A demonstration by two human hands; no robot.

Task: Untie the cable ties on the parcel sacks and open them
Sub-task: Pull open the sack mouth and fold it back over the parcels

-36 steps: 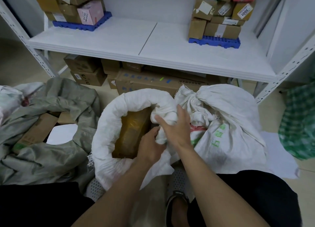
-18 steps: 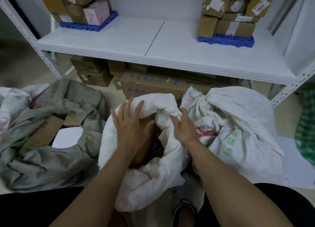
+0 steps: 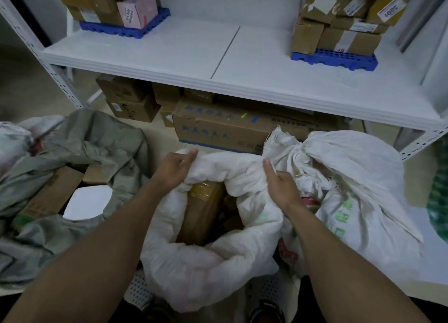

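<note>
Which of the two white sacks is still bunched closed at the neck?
The right white sack, printed with green characters; its neck is gathered. The middle white sack, gripped by both hands, gapes open, showing boxes.

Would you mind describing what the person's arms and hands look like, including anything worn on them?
Both forearms are bare up to the frame's lower edge, with no sleeves in view. The left hand and right hand wear no gloves, and no rings, watch or wristband can be seen. No markings show on either arm.
</note>
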